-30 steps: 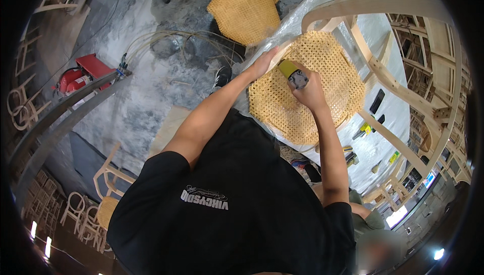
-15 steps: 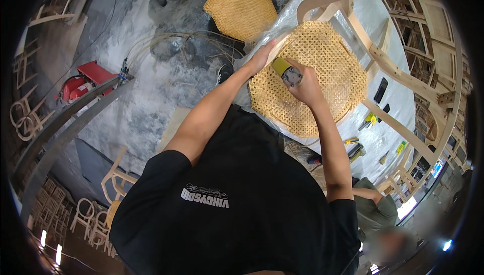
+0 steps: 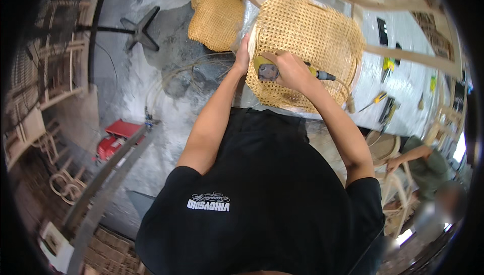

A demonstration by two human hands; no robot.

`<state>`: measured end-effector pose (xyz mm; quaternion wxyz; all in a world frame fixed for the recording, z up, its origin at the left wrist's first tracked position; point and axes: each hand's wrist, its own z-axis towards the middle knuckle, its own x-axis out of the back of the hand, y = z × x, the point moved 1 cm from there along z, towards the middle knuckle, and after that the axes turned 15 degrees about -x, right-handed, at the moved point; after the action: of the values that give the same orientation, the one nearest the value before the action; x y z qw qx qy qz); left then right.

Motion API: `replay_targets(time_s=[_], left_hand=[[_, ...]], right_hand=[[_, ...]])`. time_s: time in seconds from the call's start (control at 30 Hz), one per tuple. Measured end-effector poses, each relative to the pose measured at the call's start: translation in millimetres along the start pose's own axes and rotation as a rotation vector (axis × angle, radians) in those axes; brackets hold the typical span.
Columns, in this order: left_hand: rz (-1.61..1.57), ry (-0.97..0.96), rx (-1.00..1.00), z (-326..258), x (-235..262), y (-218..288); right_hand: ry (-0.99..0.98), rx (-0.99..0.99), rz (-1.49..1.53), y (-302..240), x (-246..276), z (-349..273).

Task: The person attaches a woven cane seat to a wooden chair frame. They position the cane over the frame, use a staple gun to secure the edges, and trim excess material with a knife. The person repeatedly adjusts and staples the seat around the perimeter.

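Observation:
A wooden chair frame (image 3: 403, 55) with a woven cane seat (image 3: 307, 33) lies on a plastic-covered table. My right hand (image 3: 290, 71) grips a yellow and grey air tool (image 3: 267, 69) pressed against the near edge of the cane. An air hose fitting (image 3: 322, 76) sticks out of the tool to the right. My left hand (image 3: 243, 55) rests flat on the left rim of the seat, right beside the tool.
Loose cane sheets (image 3: 217, 15) hang off the table at the left. Screwdrivers and small tools (image 3: 385, 98) lie on the table at the right. A red machine (image 3: 118, 136) and a hose sit on the concrete floor. Another person (image 3: 428, 166) crouches at the lower right.
The view has swung, so the seat now sits higher and more central. Both hands stay at the seat's near left edge, the right one still on the tool.

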<state>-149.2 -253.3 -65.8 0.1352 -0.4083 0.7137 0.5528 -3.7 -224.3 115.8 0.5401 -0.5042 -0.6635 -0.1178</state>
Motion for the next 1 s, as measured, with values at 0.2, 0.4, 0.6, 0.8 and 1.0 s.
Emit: replay_targets(time_s=[0.2,0.4,0.6,0.8,1.0], left_hand=[[-0.073,-0.054,0.035,-8.8,-15.8,6.7],[0.032,0.024,0.036,-14.7,-23.2,7.3],[0.652,0.109,-0.298,-14.0,17.0,28.6],[1.609,-0.084,-0.545,-57.6,-48.1,56.6],[1.562,-0.132,-0.545,-61.8,-39.5,67.1]], right_hand=[[0.183,-0.373,0.154,13.9,-13.0,-110.5],[0.288,-0.603,0.369,57.8,-57.6,-204.0],[0.317,-0.732,0.437,75.7,-74.3,-251.0],[0.418,-0.743,0.519,81.2,-82.3,-264.6],[0.392,-0.695,0.496,79.2,-71.5,-252.1]])
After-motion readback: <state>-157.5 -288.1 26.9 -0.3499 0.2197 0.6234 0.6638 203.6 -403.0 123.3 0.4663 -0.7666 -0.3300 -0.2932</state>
